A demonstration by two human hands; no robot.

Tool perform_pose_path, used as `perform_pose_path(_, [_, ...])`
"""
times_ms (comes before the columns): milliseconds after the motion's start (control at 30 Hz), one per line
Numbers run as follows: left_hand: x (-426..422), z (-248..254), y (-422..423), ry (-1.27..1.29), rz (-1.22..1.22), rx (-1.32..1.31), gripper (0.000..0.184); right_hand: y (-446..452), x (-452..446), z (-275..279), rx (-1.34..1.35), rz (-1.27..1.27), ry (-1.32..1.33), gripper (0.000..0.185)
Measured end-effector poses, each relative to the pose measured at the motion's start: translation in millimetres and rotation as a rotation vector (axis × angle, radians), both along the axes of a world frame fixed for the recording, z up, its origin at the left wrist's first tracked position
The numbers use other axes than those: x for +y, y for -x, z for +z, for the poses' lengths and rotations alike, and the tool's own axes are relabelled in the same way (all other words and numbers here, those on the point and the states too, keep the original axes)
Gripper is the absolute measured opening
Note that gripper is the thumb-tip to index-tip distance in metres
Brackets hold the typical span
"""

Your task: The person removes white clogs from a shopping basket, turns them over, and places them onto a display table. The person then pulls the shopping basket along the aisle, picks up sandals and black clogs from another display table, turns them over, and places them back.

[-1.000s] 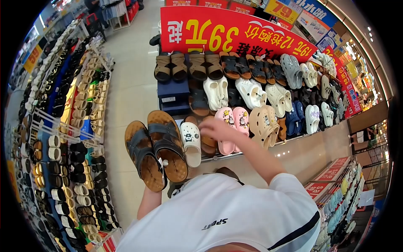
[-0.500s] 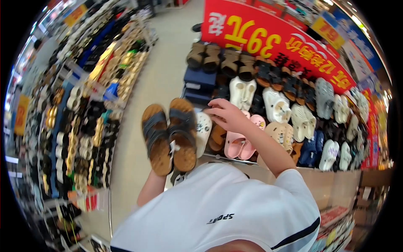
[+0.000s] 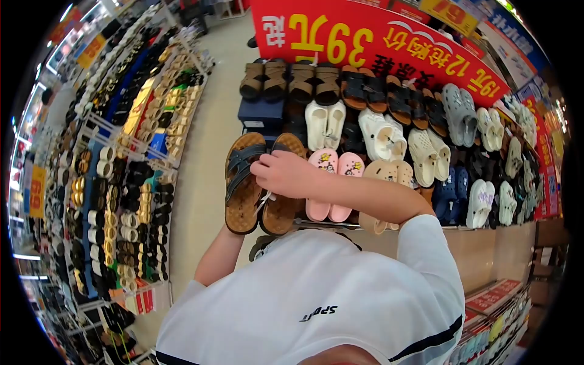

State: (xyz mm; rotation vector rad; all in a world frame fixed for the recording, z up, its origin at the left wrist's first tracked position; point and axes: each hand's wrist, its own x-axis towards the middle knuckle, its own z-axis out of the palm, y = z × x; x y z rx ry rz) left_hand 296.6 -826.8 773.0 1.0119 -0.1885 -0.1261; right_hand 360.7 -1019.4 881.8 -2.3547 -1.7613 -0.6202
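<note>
A pair of brown-soled sandals with dark straps (image 3: 242, 204) is held up in front of the shoe rack, soles side by side. My left forearm (image 3: 220, 254) reaches up beneath them; the left hand itself is hidden under the soles and supports the pair. Across the upper part of the right sandal lies my right hand (image 3: 278, 174), its fingers curled at the straps between the two sandals. A white tag (image 3: 266, 197) hangs between them. Pink clogs with charms (image 3: 329, 182) sit on the rack just beyond my right wrist.
Behind stand rows of sandals and clogs, with a dark blue shoebox (image 3: 260, 112) and a red price banner (image 3: 377, 45). Beige clogs (image 3: 383, 173) are right of the pink pair. Long shoe racks (image 3: 125, 201) line the left, across a pale floor aisle (image 3: 204, 131).
My right hand has moved left from beside the sandals onto their straps. The white clog seen beside them earlier is no longer visible. The view has shifted.
</note>
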Motion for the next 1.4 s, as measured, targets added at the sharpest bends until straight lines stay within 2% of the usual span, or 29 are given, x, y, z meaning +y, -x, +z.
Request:
perform_pose_path(67, [-12.8, 15.2, -17.6, -0.540, 0.026, -0.317, 0.052, -9.8, -26.0, 4.1, 0.045, -0.101, -0.034, 0.009])
perform_pose_path(100, [-19.1, 19.6, -27.9, -0.693, 0.041, -0.429, 0.050, -14.4, -41.2, 5.9, 0.071, -0.147, -0.050, 0.009])
perform_pose_path(133, [-26.5, 17.9, -42.5, -0.746, 0.030, -0.423, 0.049, -18.5, -60.0, 11.7, 0.091, -0.202, -0.152, 0.008])
perform_pose_path(200, [-39.8, 4.5, -68.3, -0.890, 0.020, -0.374, 0.045, -19.7, -99.4, 24.7, 0.124, -0.426, -0.173, 0.012])
perform_pose_path(233, [-53.2, 1.2, -78.5, -0.374, -0.057, 0.075, 0.040, -18.0, -118.3, 28.8, 0.099, -0.498, -0.282, 0.018])
perform_pose_path(300, [-65.3, 14.8, -112.6, -1.009, -0.252, 0.299, 0.030, -6.7, -156.1, 37.0, 0.075, -0.689, -0.296, 0.024])
perform_pose_path(333, [-77.9, 0.6, -115.9, -0.922, -0.161, -0.076, 0.029, 0.7, -173.1, 39.1, 0.044, -0.792, -0.298, 0.024])
perform_pose_path(433, [-113.1, -16.4, -130.9, -1.375, -0.237, -0.466, 0.029, 34.3, -216.0, 39.7, -0.014, -1.018, -0.380, 0.022])
perform_pose_path(467, [-124.1, -33.0, -131.2, -1.334, -0.223, -0.560, 0.032, 47.1, -230.5, 36.5, -0.012, -1.099, -0.395, 0.022])
perform_pose_path(600, [-162.1, -41.6, -145.4, -1.521, -0.152, -0.825, 0.035, 106.5, -271.6, 21.6, 0.081, -1.369, -0.485, 0.022])
perform_pose_path(700, [-181.7, -42.4, -165.7, -1.733, -0.159, -0.795, 0.035, 149.1, -285.8, 8.9, 0.104, -1.492, -0.557, 0.017])
perform_pose_path(833, [-202.6, -24.7, -155.1, -1.839, -0.342, -0.831, 0.042, 200.1, -297.0, -14.5, 0.136, -1.653, -0.582, 0.015])
perform_pose_path(867, [-201.9, -24.2, -137.6, -1.781, -0.325, -0.879, 0.048, 211.1, -295.6, -18.7, 0.173, -1.694, -0.607, 0.013])
perform_pose_path(967, [-202.6, 9.3, -81.7, -1.702, -0.550, -0.887, 0.051, 239.3, -299.0, -42.8, 0.161, -1.678, -0.720, 0.013])
perform_pose_path(1067, [-190.9, -28.1, -69.4, -1.600, -0.532, -1.336, 0.049, 256.0, -294.4, -56.5, 0.223, -1.735, -0.757, 0.013])
perform_pose_path(1167, [-189.3, -57.8, -72.9, -1.521, -0.439, -1.512, 0.046, 262.7, -289.5, -59.3, 0.238, -1.745, -0.761, 0.015])
perform_pose_path(1267, [-197.7, -36.4, -69.0, -1.448, -0.603, -1.610, 0.043, 264.1, -289.2, -66.1, 0.260, -1.731, -0.780, 0.016])
perform_pose_path(1367, [-194.3, -31.5, -61.0, -1.432, -0.592, -1.794, 0.032, 259.6, -291.4, -75.8, 0.269, -1.714, -0.774, 0.017])
perform_pose_path(1400, [-192.3, -34.6, -62.0, -1.470, -0.622, -1.760, 0.028, 258.4, -291.6, -76.5, 0.268, -1.711, -0.765, 0.017])
